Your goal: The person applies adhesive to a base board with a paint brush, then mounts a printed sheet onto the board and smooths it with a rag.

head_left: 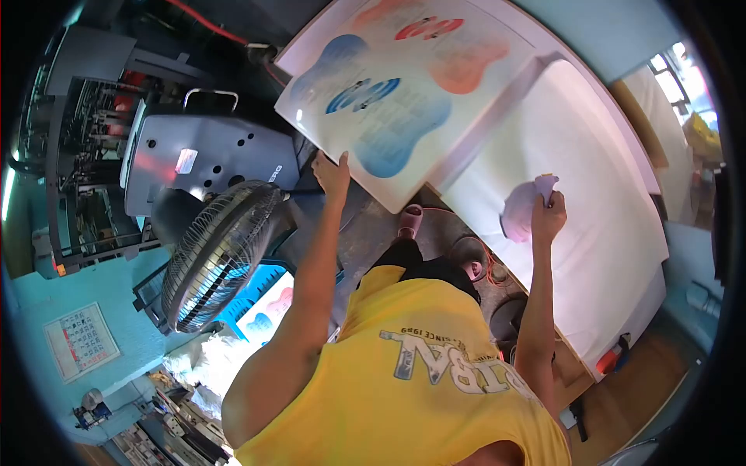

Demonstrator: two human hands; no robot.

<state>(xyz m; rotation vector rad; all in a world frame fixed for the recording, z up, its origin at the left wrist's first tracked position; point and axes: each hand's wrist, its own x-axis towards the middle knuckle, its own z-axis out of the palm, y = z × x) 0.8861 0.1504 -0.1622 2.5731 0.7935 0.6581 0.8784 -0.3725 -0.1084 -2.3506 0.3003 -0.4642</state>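
My left hand is at the near left edge of a large printed sheet with blue and red shapes, its thumb and fingers at the sheet's border. On the right, my right hand is closed on a small crumpled pale purple piece, perhaps paper or cloth. That hand is over a wide white sheet, and a purple-pink rounded patch shows just left of it. The two sheets lie side by side.
A round fan stands left of my left arm, before a grey machine. Below it is a blue crate with a printed sheet. A calendar hangs on the wall. A red-and-black object lies at the lower right table corner.
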